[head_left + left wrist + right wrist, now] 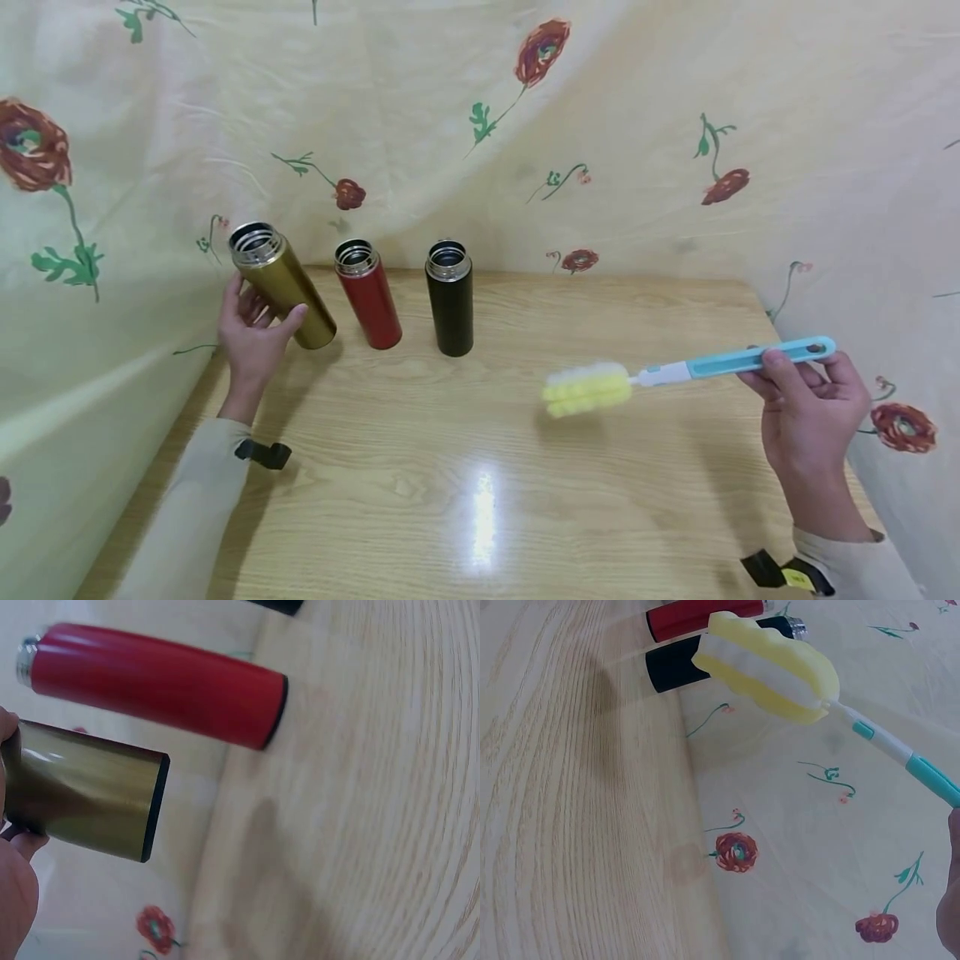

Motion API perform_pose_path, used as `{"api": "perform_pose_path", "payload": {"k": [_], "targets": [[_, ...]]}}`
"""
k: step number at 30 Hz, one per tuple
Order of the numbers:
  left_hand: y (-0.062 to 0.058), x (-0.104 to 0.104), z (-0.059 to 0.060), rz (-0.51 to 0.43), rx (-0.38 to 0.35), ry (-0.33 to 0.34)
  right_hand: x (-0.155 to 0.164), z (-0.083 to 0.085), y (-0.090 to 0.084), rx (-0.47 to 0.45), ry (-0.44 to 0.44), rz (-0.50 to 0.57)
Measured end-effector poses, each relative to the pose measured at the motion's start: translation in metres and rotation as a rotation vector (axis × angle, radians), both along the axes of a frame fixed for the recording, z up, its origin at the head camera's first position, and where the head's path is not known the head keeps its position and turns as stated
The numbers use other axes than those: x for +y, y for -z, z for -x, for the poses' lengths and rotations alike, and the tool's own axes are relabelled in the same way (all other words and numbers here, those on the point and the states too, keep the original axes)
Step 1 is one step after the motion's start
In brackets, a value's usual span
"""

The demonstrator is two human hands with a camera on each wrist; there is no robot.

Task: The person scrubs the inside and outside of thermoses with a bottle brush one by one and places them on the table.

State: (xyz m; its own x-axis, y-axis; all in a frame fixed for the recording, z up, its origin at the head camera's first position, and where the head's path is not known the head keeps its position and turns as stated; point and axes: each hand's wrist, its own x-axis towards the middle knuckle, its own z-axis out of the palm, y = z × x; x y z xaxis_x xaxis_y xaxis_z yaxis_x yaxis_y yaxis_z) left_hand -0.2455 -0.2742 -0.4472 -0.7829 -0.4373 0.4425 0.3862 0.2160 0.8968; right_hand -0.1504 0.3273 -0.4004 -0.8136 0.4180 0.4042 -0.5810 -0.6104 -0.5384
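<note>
My left hand (253,337) grips a gold thermos bottle (288,292), thumb on its near side, with the open steel mouth facing up. In the left wrist view the gold bottle's black base shows above the tabletop. Beside it a red thermos bottle (369,300) stands upright and lidless, and to its right a black thermos bottle (452,308), also lidless. On the right side, my right hand (813,408) pinches the blue handle of a bottle brush (750,360). Its yellow and white sponge head (769,667) points left, held over the table.
The wooden table (420,467) ends at a pale flowered cloth (637,125) behind the bottles. The same cloth hangs along the left and right sides. A bright light reflection lies on the near middle of the tabletop.
</note>
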Motion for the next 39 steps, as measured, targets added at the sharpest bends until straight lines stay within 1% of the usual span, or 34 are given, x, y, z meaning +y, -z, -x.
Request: {"api": "perform_pose_path", "payload": {"k": [3,8,11,14,18,23,31,39], "targets": [[0.007,-0.005,0.005,0.012,-0.025,-0.008,-0.001,-0.001,0.002,-0.009,0.01,0.005],[0.019,-0.008,0.016,-0.001,-0.039,0.019,0.0,-0.002,0.003,-0.01,0.023,0.034],[0.023,-0.007,0.021,-0.005,-0.051,0.028,0.001,-0.003,0.003,0.0,0.026,0.039],[0.026,-0.006,0.023,-0.024,-0.064,0.033,0.001,-0.004,0.003,0.0,0.025,0.039],[0.03,-0.006,0.024,-0.045,-0.094,0.042,0.001,-0.006,0.003,-0.013,0.031,0.057],[0.032,-0.007,0.025,-0.033,-0.113,0.044,0.002,-0.007,0.002,-0.025,0.048,0.063],[0.034,-0.007,0.028,-0.029,-0.155,0.067,0.003,-0.01,0.002,-0.013,0.049,0.08],[0.036,-0.007,0.03,-0.029,-0.176,0.081,0.005,-0.012,0.002,0.002,0.04,0.083]]}}
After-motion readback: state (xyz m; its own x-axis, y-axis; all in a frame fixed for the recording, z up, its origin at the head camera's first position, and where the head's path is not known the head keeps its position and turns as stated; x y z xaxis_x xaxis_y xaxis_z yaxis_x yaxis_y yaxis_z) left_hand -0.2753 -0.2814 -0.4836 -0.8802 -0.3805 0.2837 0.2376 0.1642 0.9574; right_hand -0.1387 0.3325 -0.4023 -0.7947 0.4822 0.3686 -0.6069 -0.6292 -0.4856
